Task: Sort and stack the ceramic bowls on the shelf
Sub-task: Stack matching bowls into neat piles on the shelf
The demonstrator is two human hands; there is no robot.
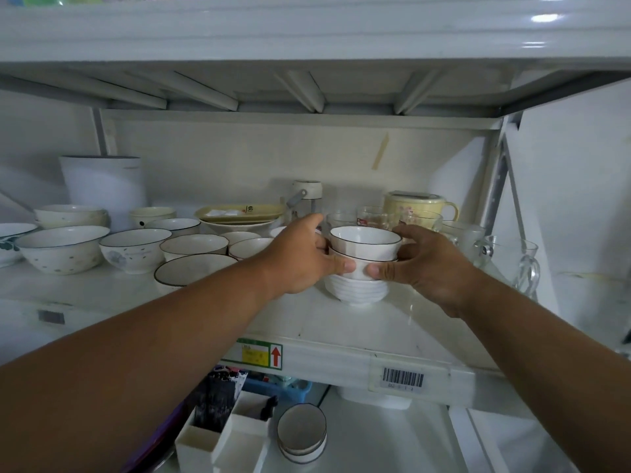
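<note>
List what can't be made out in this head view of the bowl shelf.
- How many bowls sit in the stack: the left hand and right hand cover its sides.
- The barcode label: its print is too small to read.
- The flowered bowl at far left: cut off by the frame edge.

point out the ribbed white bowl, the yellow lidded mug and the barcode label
ribbed white bowl (355, 291), head view, on its ribbed front wall
yellow lidded mug (409, 207), head view, on its flowered side
barcode label (403, 377), head view, on the black bars
</note>
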